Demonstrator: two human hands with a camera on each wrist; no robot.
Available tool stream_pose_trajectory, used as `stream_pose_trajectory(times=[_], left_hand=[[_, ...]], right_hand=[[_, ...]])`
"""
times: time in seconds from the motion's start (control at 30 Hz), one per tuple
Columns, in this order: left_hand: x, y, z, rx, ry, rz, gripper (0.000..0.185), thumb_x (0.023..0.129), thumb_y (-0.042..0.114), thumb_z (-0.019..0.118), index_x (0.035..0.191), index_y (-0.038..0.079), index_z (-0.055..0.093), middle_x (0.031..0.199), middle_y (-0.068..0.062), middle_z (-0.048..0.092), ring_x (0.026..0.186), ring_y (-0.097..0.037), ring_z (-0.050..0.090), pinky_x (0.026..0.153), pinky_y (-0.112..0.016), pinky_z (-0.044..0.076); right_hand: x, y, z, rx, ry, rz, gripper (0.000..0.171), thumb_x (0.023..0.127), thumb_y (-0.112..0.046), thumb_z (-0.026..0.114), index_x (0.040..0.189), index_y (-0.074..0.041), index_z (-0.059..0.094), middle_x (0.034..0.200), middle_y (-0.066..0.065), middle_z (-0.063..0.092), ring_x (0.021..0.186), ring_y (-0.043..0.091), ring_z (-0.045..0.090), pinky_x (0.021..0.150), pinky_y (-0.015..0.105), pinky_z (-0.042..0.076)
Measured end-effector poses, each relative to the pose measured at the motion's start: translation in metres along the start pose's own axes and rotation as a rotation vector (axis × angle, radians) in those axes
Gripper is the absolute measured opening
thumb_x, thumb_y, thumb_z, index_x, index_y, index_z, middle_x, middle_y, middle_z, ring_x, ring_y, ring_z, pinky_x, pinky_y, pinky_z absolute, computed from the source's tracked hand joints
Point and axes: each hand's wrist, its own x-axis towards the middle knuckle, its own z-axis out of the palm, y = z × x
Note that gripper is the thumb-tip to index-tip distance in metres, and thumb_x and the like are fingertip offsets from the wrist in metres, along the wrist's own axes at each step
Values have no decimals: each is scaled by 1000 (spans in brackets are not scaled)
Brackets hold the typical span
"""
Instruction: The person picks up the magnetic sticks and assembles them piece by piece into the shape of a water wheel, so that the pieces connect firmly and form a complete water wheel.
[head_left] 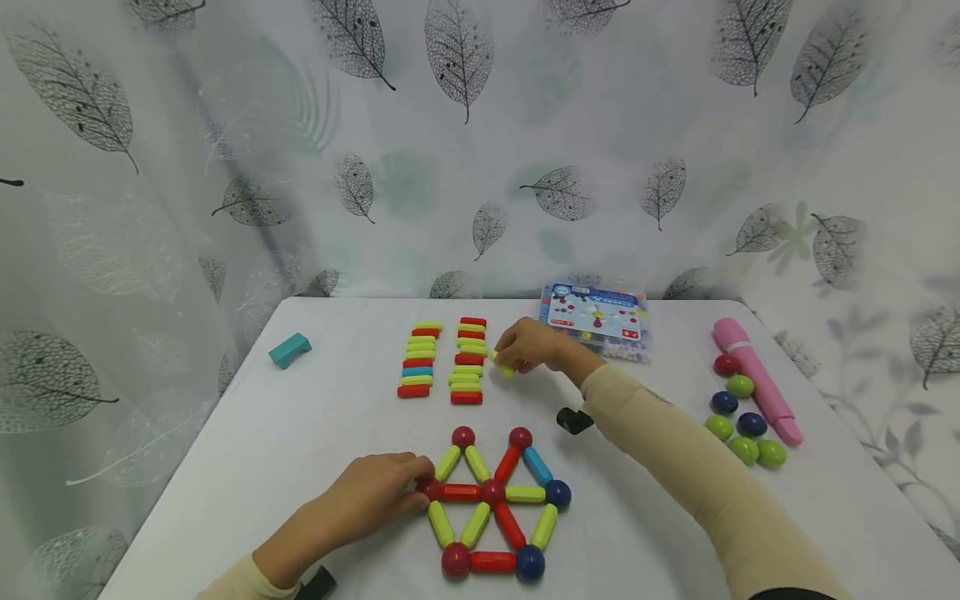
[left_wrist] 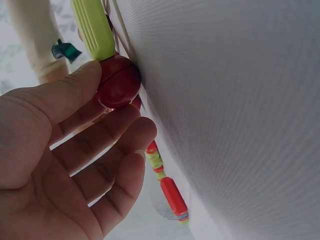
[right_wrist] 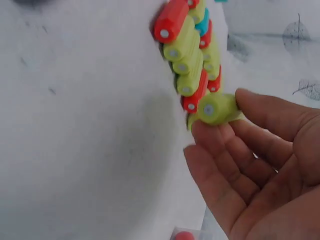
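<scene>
On the white table lies a flat, six-sided shape of magnetic rods and balls, with a red ball (head_left: 492, 492) at its centre. My left hand (head_left: 371, 493) pinches the red ball (left_wrist: 120, 85) at the shape's left corner between thumb and fingers; a yellow-green rod (left_wrist: 94, 30) touches that ball. Farther back, my right hand (head_left: 534, 346) holds a yellow-green magnetic rod (right_wrist: 218, 109) between thumb and fingers. This rod is right beside the nearer of two columns of loose rods (head_left: 469, 359), coloured red and yellow-green. The other column (head_left: 417, 362) also has a blue rod.
A clear plastic box (head_left: 596, 321) with a printed label stands at the back. To the right lie a pink stick-like object (head_left: 757, 379) and several loose balls (head_left: 752, 424) in red, green and dark blue. A teal block (head_left: 289, 351) rests at the back left.
</scene>
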Motion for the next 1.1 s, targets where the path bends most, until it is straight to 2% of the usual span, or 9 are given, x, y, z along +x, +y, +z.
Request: stream_pose_trajectory(times=[0.17,0.37,0.73,0.87,1.1], left_hand=[[1,2,0,-1,-7,2,27,85,30,84,108,23,70,91,14,68,78,-1,59,75,-28,58],[2,2,0,-15,-12,2,28,85,30,84,109,24,70,91,14,67,78,0,58,75,-27,58],[-1,2,1,-25,-18,-16,27,85,29,84,107,24,69,90,16,67,76,-1,57,74,-27,58],[-1,1,2,-30,-16,-3,27,86,29,83,107,25,68,91,16,67,77,0,57,74,-26,57],[3,2,1,-38,-22,-4,26,86,30,83,108,26,69,90,17,66,76,1,56,73,-24,56]], right_hand=[[-18,2,9,4,-105,-41,30,92,-21,76,119,-8,74,105,6,71,93,23,65,83,32,60],[-32,6,21,-33,-207,-77,21,92,-19,76,112,-11,77,100,4,71,90,21,64,82,33,60],[-35,10,44,-93,-330,-138,10,92,-16,75,100,-12,78,87,2,67,74,18,59,73,30,57],[-38,10,47,-109,-347,-136,10,92,-15,75,101,-14,78,88,1,67,75,18,59,73,30,57],[-42,9,48,-177,-411,-197,11,92,-16,74,102,-17,78,86,1,66,76,15,58,70,27,52]])
